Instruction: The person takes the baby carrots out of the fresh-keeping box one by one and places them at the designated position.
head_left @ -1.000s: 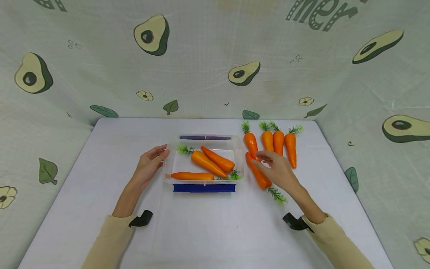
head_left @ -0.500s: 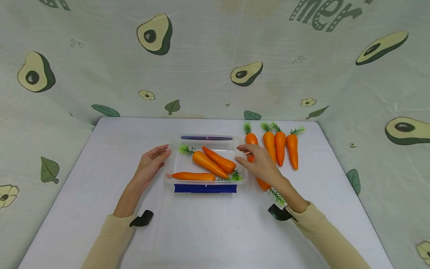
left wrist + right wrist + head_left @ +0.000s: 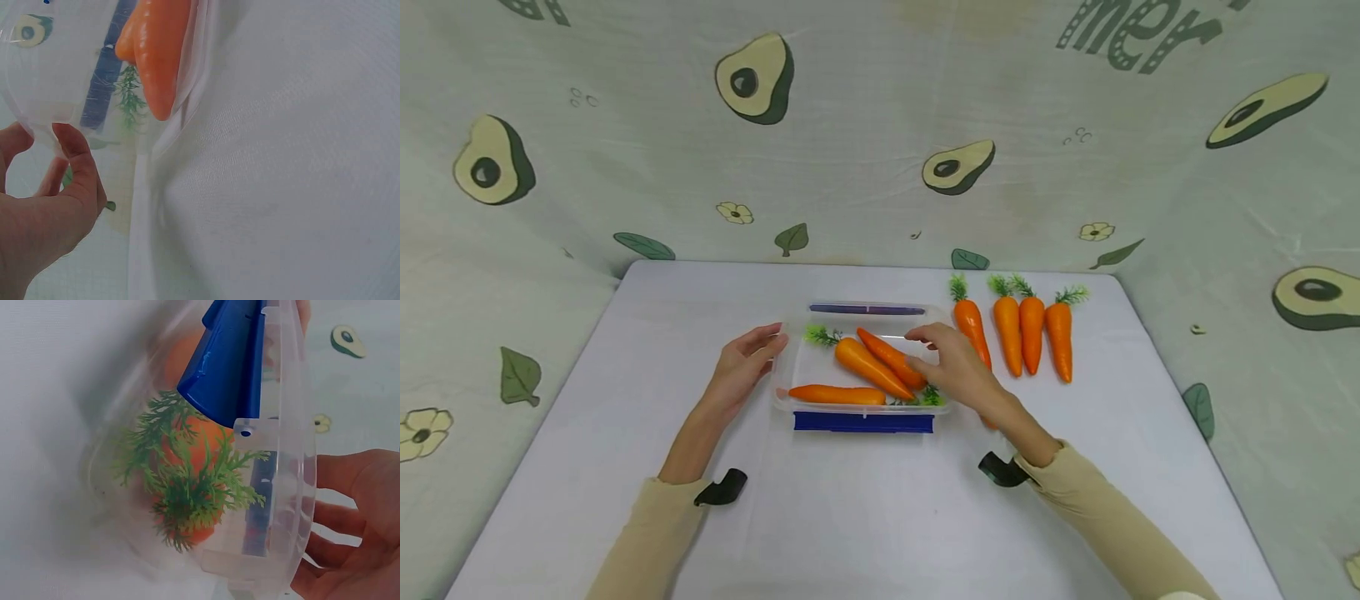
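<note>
A clear plastic food container [image 3: 782,375] with blue latches [image 3: 863,423] sits mid-table. It holds an upper carrot [image 3: 891,357], a middle carrot [image 3: 868,367] and a front carrot [image 3: 838,395]. My left hand [image 3: 747,358] grips the container's left edge, thumb and fingers on either side of the wall in the left wrist view. Reaching over the container's right side, my right hand [image 3: 958,367] has its thumb close to the upper carrot's thick end, fingers loosely bent; I see nothing held in it. Whether it touches that carrot is unclear. Green tops [image 3: 200,481] show through the wall in the right wrist view.
Right of the container lie a nearer carrot [image 3: 972,327] and, farther right, a row of carrots [image 3: 1032,333], leaves toward the back. Another carrot [image 3: 989,424] is mostly hidden beneath the right forearm. A patterned cloth [image 3: 865,125] rises behind the white table [image 3: 865,517].
My right hand has moved left, from the carrots on the table to above the container's right side. My left hand has kept its grip, and the container stays put.
</note>
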`<state>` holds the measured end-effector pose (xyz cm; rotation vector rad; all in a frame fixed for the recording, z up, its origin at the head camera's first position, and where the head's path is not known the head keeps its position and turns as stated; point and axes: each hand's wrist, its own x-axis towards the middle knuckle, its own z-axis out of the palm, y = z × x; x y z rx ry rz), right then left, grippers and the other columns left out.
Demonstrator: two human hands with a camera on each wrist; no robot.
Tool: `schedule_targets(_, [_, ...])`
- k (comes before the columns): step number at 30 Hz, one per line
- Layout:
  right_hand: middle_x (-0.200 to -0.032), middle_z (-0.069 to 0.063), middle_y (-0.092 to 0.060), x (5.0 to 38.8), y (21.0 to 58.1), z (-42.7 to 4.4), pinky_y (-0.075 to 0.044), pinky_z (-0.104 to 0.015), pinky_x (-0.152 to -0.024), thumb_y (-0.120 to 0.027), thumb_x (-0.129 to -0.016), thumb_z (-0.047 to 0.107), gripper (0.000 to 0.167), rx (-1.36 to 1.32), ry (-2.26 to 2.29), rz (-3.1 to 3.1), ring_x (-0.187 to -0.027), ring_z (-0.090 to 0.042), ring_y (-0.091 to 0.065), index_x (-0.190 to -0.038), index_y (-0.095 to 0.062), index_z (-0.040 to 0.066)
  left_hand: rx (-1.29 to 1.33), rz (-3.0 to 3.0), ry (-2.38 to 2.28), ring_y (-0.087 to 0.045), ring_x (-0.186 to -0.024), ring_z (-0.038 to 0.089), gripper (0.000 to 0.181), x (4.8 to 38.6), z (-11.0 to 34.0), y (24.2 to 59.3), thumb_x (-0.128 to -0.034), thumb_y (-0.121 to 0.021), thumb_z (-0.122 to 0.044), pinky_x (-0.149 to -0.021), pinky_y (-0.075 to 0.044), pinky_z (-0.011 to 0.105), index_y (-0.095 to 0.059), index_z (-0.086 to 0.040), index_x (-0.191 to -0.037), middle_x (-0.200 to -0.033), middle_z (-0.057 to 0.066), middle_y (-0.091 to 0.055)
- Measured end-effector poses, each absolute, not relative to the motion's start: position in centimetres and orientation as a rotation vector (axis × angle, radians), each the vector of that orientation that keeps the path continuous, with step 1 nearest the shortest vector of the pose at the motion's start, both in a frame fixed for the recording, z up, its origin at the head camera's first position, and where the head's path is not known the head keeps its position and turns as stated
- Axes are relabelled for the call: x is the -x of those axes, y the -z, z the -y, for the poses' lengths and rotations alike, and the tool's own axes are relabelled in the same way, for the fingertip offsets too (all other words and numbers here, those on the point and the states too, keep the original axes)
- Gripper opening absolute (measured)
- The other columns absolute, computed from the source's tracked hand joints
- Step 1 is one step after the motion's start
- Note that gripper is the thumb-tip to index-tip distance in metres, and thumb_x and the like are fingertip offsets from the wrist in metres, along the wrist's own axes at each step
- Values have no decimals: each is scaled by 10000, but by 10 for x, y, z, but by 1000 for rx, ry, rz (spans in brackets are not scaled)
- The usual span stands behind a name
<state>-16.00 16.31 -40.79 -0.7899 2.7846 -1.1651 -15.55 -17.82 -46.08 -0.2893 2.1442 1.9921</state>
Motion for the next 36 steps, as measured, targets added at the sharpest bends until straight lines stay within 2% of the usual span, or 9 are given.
schedule_targets(4, [-1273, -208, -660, 163, 412, -156, -532, -515, -963, -749, -949, 116, 386, 793, 1065, -2782, -1132, -411, -614, -1285, -656, -50, 290, -2152, -1986, -511, -1262, 266, 674, 155, 178, 461, -991, -673, -459, -1004, -466, 226, -485, -106, -1533, -1501, 102, -510])
schedule_targets(8, [-1342, -196, -631, 165, 415, -149, -516, -503, -1004, -732, -971, 171, 431, 772, 955, -2774, -1198, -384, -600, -1330, -631, -43, 288, -2144, -2001, -511, -1253, 270, 659, 156, 177, 462, -988, -680, -453, -949, -474, 184, -502, -107, -1520, -1484, 110, -525])
schedule_targets(13, [-1372, -198, -610, 166, 416, -142, -501, -495, -1035, -729, -972, 167, 463, 745, 834, -2774, -1235, -362, -582, -1371, -605, -32, 292, -2141, -2001, -518, -1254, 259, 652, 156, 177, 463, -986, -683, -452, -923, -477, 155, -509, -115, -1516, -1488, 105, -525])
schedule_targets(19, [-1316, -199, -625, 167, 418, -134, -549, -454, -957, -730, -963, 136, 460, 707, 681, -2778, -1097, -313, -607, -1379, -606, -13, 296, -2143, -1998, -517, -1251, 256, 652, 157, 178, 463, -985, -684, -453, -923, -475, 165, -511, -115, -1514, -1482, 106, -529])
schedule_targets(26, [-1413, -195, -573, 165, 420, -130, -511, -489, -1023, -707, -973, 112, 509, 639, 556, -2745, -1212, -335, -567, -1452, -557, 22, 284, -2141, -2000, -513, -1256, 255, 653, 157, 178, 464, -987, -683, -451, -949, -470, 194, -509, -112, -1517, -1481, 103, -527])
schedule_targets(28, [-1393, -198, -584, 165, 421, -130, -518, -483, -1013, -697, -971, 78, 513, 644, 544, -2751, -1190, -336, -579, -1458, -549, 20, 285, -2142, -2000, -511, -1263, 254, 654, 157, 178, 464, -986, -683, -455, -952, -468, 189, -509, -116, -1517, -1483, 102, -526])
schedule_targets(32, [-1266, -179, -634, 166, 422, -131, -554, -435, -928, -666, -958, 9, 496, 686, 522, -2768, -1036, -303, -603, -1441, -553, 1, 291, -2143, -1998, -505, -1285, 256, 655, 156, 177, 463, -984, -682, -461, -953, -468, 174, -507, -129, -1521, -1490, 100, -525])
schedule_targets(36, [-1154, -146, -646, 166, 423, -132, -554, -394, -844, -656, -955, -1, 472, 699, 525, -2770, -925, -268, -576, -1418, -563, -9, 298, -2144, -1987, -499, -1298, 258, 658, 155, 177, 462, -984, -679, -465, -951, -468, 164, -503, -134, -1525, -1496, 100, -522])
